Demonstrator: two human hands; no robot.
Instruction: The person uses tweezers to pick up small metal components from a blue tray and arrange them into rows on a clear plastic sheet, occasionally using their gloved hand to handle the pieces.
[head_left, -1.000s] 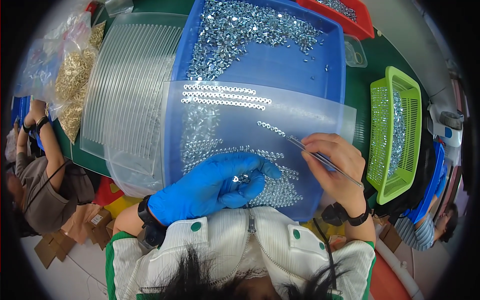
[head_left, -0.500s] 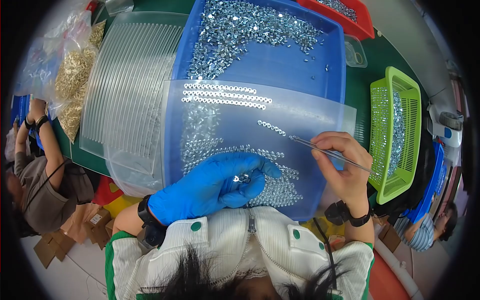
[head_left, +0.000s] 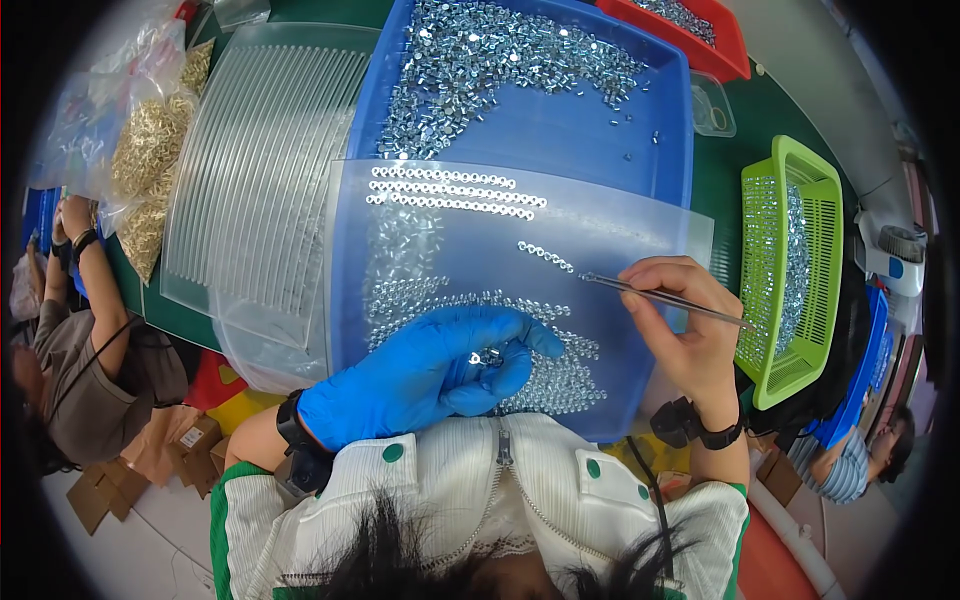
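Observation:
My left hand (head_left: 435,372), in a blue glove, is cupped over the near part of a translucent grooved plate (head_left: 640,235) and pinches a few small silver metal pieces (head_left: 484,357). My bare right hand (head_left: 688,325) grips thin metal tweezers (head_left: 655,297), whose tip points left toward a short row of silver pieces (head_left: 545,256) on the plate. Three full rows of pieces (head_left: 450,192) lie in the plate's far grooves. The plate rests across a blue tray (head_left: 560,125) heaped with loose silver pieces.
A stack of clear grooved plates (head_left: 245,170) lies left of the blue tray. Bags of brass-coloured parts (head_left: 150,150) sit at far left. A green basket (head_left: 790,260) of silver pieces stands right, a red tray (head_left: 690,25) beyond. Other people sit at left and lower right.
My right hand has shifted the tweezers slightly, the tip staying near the short row of pieces. The gloved left hand has barely moved.

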